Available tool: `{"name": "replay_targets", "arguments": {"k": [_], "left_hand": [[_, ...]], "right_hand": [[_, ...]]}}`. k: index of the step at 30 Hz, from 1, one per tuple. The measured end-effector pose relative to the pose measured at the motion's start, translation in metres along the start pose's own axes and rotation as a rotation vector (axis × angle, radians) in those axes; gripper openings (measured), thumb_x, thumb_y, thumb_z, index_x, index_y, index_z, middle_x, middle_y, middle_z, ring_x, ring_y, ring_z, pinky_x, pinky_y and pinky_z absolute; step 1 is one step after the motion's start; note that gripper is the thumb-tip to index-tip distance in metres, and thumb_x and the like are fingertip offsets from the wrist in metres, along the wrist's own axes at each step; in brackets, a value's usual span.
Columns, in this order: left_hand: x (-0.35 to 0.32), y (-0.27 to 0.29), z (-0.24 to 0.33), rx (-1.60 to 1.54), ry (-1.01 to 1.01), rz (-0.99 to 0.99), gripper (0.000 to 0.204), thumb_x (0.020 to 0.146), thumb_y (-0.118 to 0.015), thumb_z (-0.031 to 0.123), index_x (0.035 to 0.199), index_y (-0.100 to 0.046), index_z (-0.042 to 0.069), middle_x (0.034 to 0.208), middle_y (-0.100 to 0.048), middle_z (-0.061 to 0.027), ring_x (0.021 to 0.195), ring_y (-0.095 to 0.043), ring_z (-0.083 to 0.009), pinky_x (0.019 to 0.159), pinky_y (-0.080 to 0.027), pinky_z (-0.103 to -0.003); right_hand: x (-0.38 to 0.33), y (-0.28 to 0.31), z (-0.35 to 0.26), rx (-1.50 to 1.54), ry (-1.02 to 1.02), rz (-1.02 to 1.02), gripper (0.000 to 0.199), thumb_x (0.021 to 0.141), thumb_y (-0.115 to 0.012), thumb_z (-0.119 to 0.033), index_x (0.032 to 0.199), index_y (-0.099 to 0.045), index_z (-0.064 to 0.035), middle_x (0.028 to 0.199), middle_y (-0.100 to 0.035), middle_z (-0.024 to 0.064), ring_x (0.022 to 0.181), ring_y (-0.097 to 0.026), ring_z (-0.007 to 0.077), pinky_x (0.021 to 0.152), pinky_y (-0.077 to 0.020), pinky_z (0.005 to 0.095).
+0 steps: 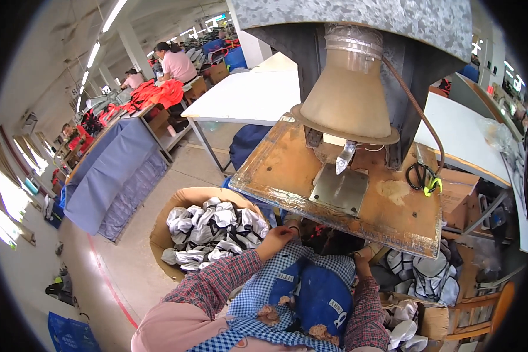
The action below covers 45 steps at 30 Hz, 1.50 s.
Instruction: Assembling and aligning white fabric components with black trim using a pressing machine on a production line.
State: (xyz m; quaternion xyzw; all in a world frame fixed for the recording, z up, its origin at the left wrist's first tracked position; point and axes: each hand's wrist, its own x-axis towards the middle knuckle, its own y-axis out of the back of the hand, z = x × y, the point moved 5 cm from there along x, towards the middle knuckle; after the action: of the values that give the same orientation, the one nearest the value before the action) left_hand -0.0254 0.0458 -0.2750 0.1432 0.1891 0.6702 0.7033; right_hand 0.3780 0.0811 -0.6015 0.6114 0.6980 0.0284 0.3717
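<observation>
My left hand (277, 239) is closed at the far left edge of my blue-and-white checked apron (256, 296), beside the carton of fabric pieces. What its fingers hold, if anything, is too small to make out. My right hand (365, 254) reaches to the apron's far right edge, just under the workbench; its fingers are mostly hidden. Dark blue patches (324, 296), worn brown in places, cover the apron over my lap. White and grey pieces with black trim (214, 226) fill the cardboard carton (161, 232) at my left.
Ahead stands a worn wooden bench (267, 167) with a metal plate (339, 189), a beige funnel-shaped hood (347, 88) and black-handled scissors (419, 176). More grey-white pieces (425, 276) lie at right, near a wooden chair (501, 314). White tables (246, 97) and people working stand farther back.
</observation>
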Motion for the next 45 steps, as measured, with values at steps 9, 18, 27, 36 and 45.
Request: {"name": "replay_targets", "arguments": {"k": [9,18,27,36,45], "left_hand": [[0.027,-0.006,-0.06,0.179,-0.025,-0.175,0.03,0.093,-0.062,0.025,0.111,-0.071,0.002,0.107,-0.072,-0.0153,0.1,-0.067,-0.0261,0.091,-0.051,-0.032],[0.082,-0.03,-0.085,0.738,-0.522,-0.407,0.042,0.079,-0.067,0.048,0.086,-0.074,0.007,0.082,-0.068,-0.0227,0.08,-0.068,-0.0406,0.073,-0.051,-0.051],[0.098,-0.011,-0.047,0.556,-0.286,0.232,0.02,0.086,-0.048,0.005,0.092,-0.062,-0.008,0.089,-0.065,-0.0328,0.081,-0.067,-0.0483,0.075,-0.054,-0.054],[0.006,0.034,-0.031,0.26,-0.529,0.105,0.014,0.085,-0.061,0.009,0.092,-0.07,0.002,0.089,-0.07,-0.0187,0.086,-0.069,-0.0336,0.076,-0.055,-0.042],[-0.114,0.253,-0.133,0.993,0.195,0.435,0.033,0.082,-0.071,0.027,0.104,-0.071,0.003,0.103,-0.069,-0.0208,0.095,-0.067,-0.0354,0.085,-0.053,-0.045]], "right_hand": [[-0.127,-0.012,-0.076,1.253,-0.308,0.045,0.067,0.096,-0.051,-0.056,0.139,-0.051,-0.004,0.133,-0.06,0.019,0.117,-0.059,0.0381,0.104,-0.0464,0.0458],[-0.136,0.01,-0.057,0.641,-0.248,0.111,0.088,0.094,-0.039,-0.07,0.143,-0.046,0.0029,0.135,-0.058,0.024,0.124,-0.056,0.0293,0.105,-0.0421,0.0338],[-0.135,0.012,-0.021,0.793,-0.174,0.117,0.047,0.102,-0.045,-0.032,0.129,-0.055,0.005,0.118,-0.064,0.0236,0.107,-0.063,0.0323,0.092,-0.049,0.0364],[-0.143,0.017,-0.014,0.733,-0.181,0.13,0.046,0.102,-0.047,-0.034,0.127,-0.057,0.0038,0.116,-0.065,0.0181,0.103,-0.063,0.0279,0.089,-0.0485,0.0346],[-0.15,0.078,-0.035,-0.609,0.411,0.18,0.046,0.103,-0.048,-0.036,0.125,-0.059,0.0025,0.114,-0.066,0.0125,0.1,-0.063,0.0236,0.087,-0.0479,0.0327]]}}
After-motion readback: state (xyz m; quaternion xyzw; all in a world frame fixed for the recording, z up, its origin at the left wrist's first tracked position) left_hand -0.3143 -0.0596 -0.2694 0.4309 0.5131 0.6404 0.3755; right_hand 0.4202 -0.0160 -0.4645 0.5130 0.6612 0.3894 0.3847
